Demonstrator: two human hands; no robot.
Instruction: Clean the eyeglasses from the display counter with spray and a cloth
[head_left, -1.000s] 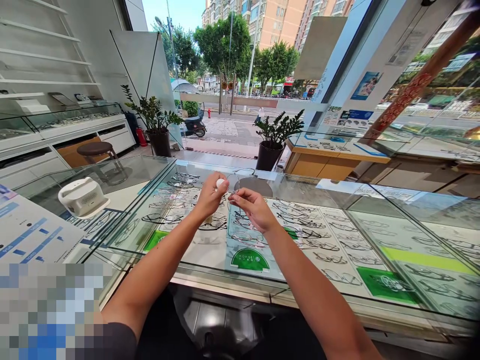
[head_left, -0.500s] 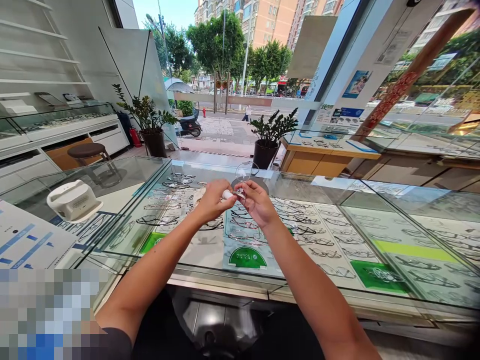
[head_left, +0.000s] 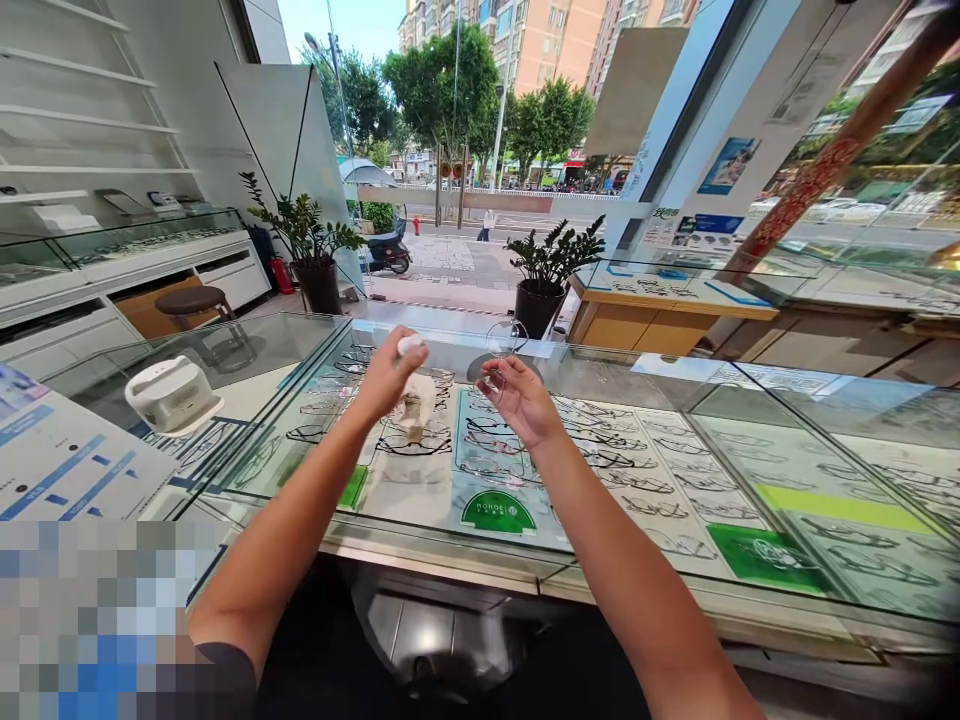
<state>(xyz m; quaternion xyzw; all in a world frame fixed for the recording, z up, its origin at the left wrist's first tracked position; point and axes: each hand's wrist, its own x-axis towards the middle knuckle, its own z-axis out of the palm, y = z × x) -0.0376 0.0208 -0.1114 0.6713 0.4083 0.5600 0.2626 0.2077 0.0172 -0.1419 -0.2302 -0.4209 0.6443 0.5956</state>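
My left hand (head_left: 390, 372) is closed around a small white object (head_left: 410, 346), raised above the glass display counter (head_left: 450, 558). To its right, my right hand (head_left: 517, 398) pinches something small and clear, perhaps a lens or part of a pair of glasses; its outline is hard to make out. The hands are apart. Beneath the glass lie rows of eyeglass frames (head_left: 414, 443) and a green half-round sign (head_left: 498, 512). Just beyond my right hand, a round clear-rimmed item (head_left: 506, 338) stands over a grey disc.
A white device (head_left: 174, 395) sits on the counter at the left, beside a printed sheet (head_left: 67, 450). Potted plants (head_left: 541, 300) stand behind the counter, and a brown stool (head_left: 190, 300) is at the back left. Green cards (head_left: 765, 556) lie under the glass.
My left hand has moved left and up, away from my right hand, with the white object in it. My right hand stays nearly in place. The view has shifted slightly.
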